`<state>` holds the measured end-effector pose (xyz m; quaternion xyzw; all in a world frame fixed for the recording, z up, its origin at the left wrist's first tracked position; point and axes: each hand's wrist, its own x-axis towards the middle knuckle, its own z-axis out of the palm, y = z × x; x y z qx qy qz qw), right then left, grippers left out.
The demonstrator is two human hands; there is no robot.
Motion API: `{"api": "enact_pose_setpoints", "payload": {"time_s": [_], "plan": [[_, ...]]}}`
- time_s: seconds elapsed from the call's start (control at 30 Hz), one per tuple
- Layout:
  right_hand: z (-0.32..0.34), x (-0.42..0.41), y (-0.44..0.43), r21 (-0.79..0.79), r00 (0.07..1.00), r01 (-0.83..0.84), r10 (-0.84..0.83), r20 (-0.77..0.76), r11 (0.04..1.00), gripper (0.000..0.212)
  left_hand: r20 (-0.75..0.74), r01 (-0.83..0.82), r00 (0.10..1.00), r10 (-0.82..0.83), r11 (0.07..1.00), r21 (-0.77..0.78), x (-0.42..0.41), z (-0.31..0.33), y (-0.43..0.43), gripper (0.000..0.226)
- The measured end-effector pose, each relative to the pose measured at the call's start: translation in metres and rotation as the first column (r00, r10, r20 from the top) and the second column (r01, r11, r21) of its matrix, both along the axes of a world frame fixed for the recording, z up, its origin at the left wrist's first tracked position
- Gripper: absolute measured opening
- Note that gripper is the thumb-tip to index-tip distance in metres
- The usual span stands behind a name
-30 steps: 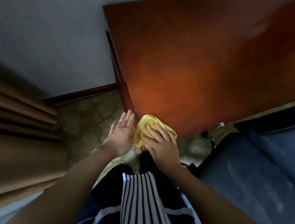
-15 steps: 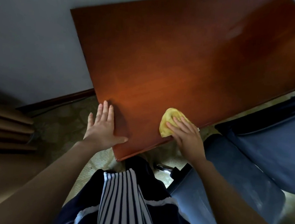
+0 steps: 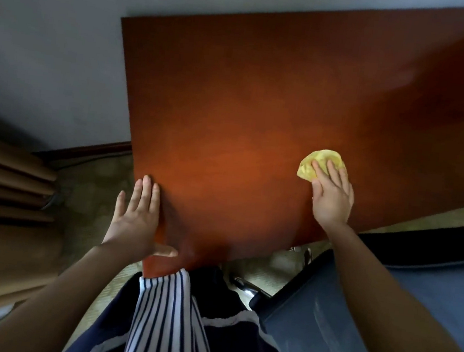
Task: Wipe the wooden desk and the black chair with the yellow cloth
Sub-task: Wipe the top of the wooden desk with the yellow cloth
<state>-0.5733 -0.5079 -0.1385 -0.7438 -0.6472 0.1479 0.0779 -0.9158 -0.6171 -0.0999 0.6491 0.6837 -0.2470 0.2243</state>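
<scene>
While the right hand (image 3: 333, 197) presses the crumpled yellow cloth (image 3: 316, 163) onto the wooden desk (image 3: 261, 107) with nearly straight fingers, not far from the front edge, the left hand (image 3: 138, 218) rests open at the desk's left edge by the near corner, its thumb spread and grasping nothing. Under the right forearm the black chair (image 3: 332, 326) stands just beside the desk's front edge, and brown curtain folds (image 3: 5, 179) hang at far left.
</scene>
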Motion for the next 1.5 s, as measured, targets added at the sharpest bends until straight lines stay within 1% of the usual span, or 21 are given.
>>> {"api": "enact_pose_setpoints", "payload": {"time_s": [0.07,0.13,0.2,0.3,0.4,0.5,0.57,0.63,0.7,0.8,0.87,0.97,1.03,1.13,1.2,1.27,1.33,1.43,1.5], "plan": [[0.003,-0.009,0.022,-0.045,0.997,0.07,-0.069,0.029,0.997,0.044,0.01,0.003,1.0,-0.003,1.0,0.007,0.002,0.001,0.0,0.142],[0.005,-0.025,0.044,-0.103,0.996,0.086,-0.082,0.037,0.991,0.045,0.028,-0.031,0.999,0.031,0.999,0.013,0.003,0.002,-0.002,0.14],[0.007,-0.043,0.062,-0.134,0.997,0.068,-0.062,0.045,0.989,0.047,0.045,-0.06,0.997,0.058,0.998,0.034,0.004,0.004,-0.004,0.137],[0.011,-0.073,0.086,-0.173,0.997,-0.019,0.032,0.073,0.985,0.048,0.052,-0.096,0.994,0.092,0.992,0.079,0.006,0.005,-0.013,0.127],[0.014,-0.111,0.106,-0.233,0.982,-0.144,0.168,0.086,0.962,0.049,0.131,-0.196,0.975,0.181,0.974,0.112,0.008,0.007,-0.027,0.119],[0.019,-0.16,0.117,-0.283,0.95,-0.285,0.309,0.045,0.916,0.048,0.171,-0.287,0.949,0.264,0.95,0.123,0.005,0.009,-0.039,0.115],[0.023,-0.198,0.114,-0.303,0.904,-0.409,0.427,-0.009,0.861,0.048,0.161,-0.339,0.934,0.319,0.932,0.125,0.002,0.01,-0.046,0.112],[0.025,-0.233,0.1,-0.31,0.838,-0.527,0.545,-0.034,0.791,0.048,0.129,-0.371,0.926,0.355,0.92,0.126,-0.002,0.013,-0.052,0.108],[0.023,-0.258,0.08,-0.29,0.762,-0.626,0.646,-0.031,0.724,0.047,0.12,-0.414,0.909,0.4,0.9,0.133,-0.007,0.016,-0.057,0.105],[0.019,-0.277,0.045,-0.228,0.652,-0.742,0.758,-0.029,0.63,0.046,0.154,-0.506,0.86,0.486,0.849,0.149,-0.015,0.02,-0.064,0.102],[0.016,-0.277,0.024,-0.177,0.565,-0.815,0.824,-0.035,0.551,0.044,0.165,-0.555,0.83,0.533,0.819,0.144,-0.019,0.02,-0.065,0.093],[0.012,-0.265,-0.005,-0.108,0.422,-0.904,0.904,-0.066,0.414,0.04,0.194,-0.602,0.796,0.574,0.786,0.145,-0.025,0.02,-0.06,0.073],[0.011,-0.251,-0.025,-0.065,0.342,-0.939,0.936,-0.086,0.338,0.04,0.224,-0.61,0.787,0.575,0.78,0.14,-0.029,0.021,-0.056,0.067],[0.008,-0.221,-0.053,-0.021,0.277,-0.961,0.953,-0.127,0.276,0.048,0.282,-0.585,0.797,0.534,0.799,0.14,-0.034,0.021,-0.046,0.064],[0.004,-0.198,-0.068,0.004,0.251,-0.967,0.958,-0.135,0.254,0.04,0.318,-0.557,0.807,0.497,0.82,0.132,-0.034,0.02,-0.038,0.064],[0.0,-0.174,-0.08,0.029,0.211,-0.976,0.97,-0.12,0.216,0.036,0.348,-0.52,0.819,0.456,0.846,0.115,-0.03,0.017,-0.032,0.073],[0.0,-0.147,-0.087,0.031,0.197,-0.979,0.973,-0.123,0.202,0.036,0.363,-0.471,0.836,0.411,0.878,0.089,-0.023,0.012,-0.026,0.089],[0.003,-0.105,-0.088,0.052,0.268,-0.958,0.944,-0.19,0.282,0.039,0.34,-0.377,0.877,0.34,0.925,0.048,-0.014,0.007,-0.019,0.11],[0.004,-0.08,-0.085,0.053,0.331,-0.937,0.926,-0.183,0.346,0.038,0.328,-0.343,0.892,0.31,0.938,0.044,-0.01,0.005,-0.02,0.118]]}}
